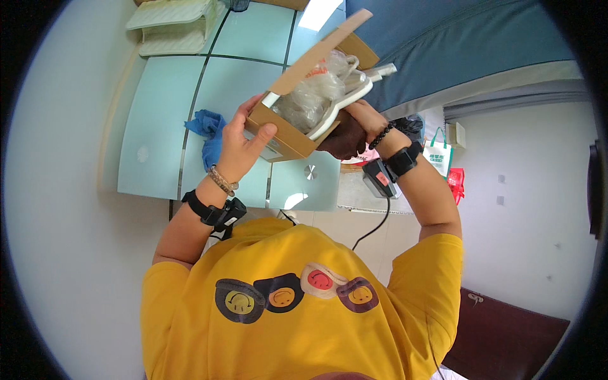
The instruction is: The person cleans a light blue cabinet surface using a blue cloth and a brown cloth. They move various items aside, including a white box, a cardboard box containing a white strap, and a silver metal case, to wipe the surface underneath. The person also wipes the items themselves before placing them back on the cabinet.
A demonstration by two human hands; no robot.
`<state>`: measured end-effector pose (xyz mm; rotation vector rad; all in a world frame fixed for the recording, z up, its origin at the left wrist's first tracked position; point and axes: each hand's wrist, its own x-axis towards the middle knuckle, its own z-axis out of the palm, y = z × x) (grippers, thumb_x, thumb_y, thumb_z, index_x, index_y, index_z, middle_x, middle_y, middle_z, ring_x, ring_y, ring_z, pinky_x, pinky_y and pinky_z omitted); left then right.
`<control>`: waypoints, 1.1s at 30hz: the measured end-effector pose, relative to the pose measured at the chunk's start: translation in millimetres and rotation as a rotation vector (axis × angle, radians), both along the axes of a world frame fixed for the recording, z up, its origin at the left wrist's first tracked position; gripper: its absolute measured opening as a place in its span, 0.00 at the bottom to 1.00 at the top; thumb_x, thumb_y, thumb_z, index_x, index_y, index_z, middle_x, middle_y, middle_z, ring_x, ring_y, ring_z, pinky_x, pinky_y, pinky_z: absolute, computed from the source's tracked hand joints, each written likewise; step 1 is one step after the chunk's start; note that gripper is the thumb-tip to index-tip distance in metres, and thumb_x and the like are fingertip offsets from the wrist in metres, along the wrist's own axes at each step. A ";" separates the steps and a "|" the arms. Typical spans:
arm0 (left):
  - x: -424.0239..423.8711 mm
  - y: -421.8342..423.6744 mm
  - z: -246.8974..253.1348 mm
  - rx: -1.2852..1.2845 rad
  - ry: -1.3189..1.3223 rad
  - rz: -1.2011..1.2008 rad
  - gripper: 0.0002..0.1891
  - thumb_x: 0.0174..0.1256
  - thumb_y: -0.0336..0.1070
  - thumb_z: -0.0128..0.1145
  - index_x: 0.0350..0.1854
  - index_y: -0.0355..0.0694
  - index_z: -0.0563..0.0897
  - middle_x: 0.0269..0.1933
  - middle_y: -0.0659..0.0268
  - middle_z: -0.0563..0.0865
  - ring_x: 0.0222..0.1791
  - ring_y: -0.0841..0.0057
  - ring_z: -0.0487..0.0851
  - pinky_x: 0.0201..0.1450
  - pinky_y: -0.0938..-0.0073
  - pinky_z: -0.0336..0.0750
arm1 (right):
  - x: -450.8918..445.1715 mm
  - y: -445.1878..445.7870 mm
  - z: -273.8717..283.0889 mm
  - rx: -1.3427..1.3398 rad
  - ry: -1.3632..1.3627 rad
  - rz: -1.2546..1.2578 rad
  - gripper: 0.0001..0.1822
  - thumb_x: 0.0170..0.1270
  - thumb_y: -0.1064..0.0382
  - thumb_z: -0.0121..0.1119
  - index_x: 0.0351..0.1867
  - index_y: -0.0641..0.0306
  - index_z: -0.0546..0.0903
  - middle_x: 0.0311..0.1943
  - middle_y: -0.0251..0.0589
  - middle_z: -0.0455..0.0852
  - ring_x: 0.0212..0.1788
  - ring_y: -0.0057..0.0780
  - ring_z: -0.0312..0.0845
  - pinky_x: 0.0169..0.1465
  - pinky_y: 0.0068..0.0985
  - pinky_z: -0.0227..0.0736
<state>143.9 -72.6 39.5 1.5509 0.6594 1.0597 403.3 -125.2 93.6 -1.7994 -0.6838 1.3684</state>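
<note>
An opened cardboard box [285,137] is held tilted above the glass table, its long flap standing up. Inside it are crumpled clear plastic bags [308,95] with red print, and white plastic pieces [342,104] stick out past the right rim. My left hand [248,137] grips the box's left end, thumb on the near face. At the other side, my right hand [368,118] holds a dark brown cloth [343,138] against the box; most of its fingers are hidden. A blue cloth [211,137] lies crumpled on the table beside my left hand.
The pale glass-topped table [161,128] meets a wall on the left. A cream plastic rack [173,28] stands at its far left. A blue curtain [456,47] hangs at the right. Below it are a white-and-green bag [438,154], a red bag [456,183] and a black plastic bag [409,127].
</note>
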 end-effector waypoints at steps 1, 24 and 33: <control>-1.1 4.7 -2.4 -0.027 0.009 -0.001 0.32 0.58 0.53 0.59 0.58 0.33 0.69 0.46 0.57 0.82 0.46 0.75 0.79 0.50 0.75 0.72 | 1.7 5.6 -1.5 -0.022 -0.009 0.014 0.22 0.62 0.58 0.52 0.52 0.74 0.73 0.47 0.49 0.80 0.46 0.34 0.78 0.48 0.27 0.73; -5.4 -12.3 -15.1 0.053 -0.029 -0.184 0.31 0.70 0.53 0.39 0.65 0.31 0.60 0.59 0.51 0.72 0.59 0.67 0.70 0.59 0.71 0.64 | -0.4 23.6 34.4 0.383 -0.396 0.015 0.16 0.58 0.59 0.60 0.40 0.72 0.80 0.32 0.32 0.83 0.33 0.16 0.74 0.39 0.19 0.72; -79.3 9.0 -108.3 0.398 1.161 0.188 0.26 0.64 0.44 0.50 0.62 0.38 0.66 0.64 0.50 0.64 0.66 0.56 0.58 0.65 0.60 0.57 | 3.0 -28.3 42.8 0.503 -0.269 -0.359 0.17 0.65 0.56 0.54 0.49 0.65 0.78 0.30 0.30 0.78 0.31 0.15 0.69 0.35 0.14 0.65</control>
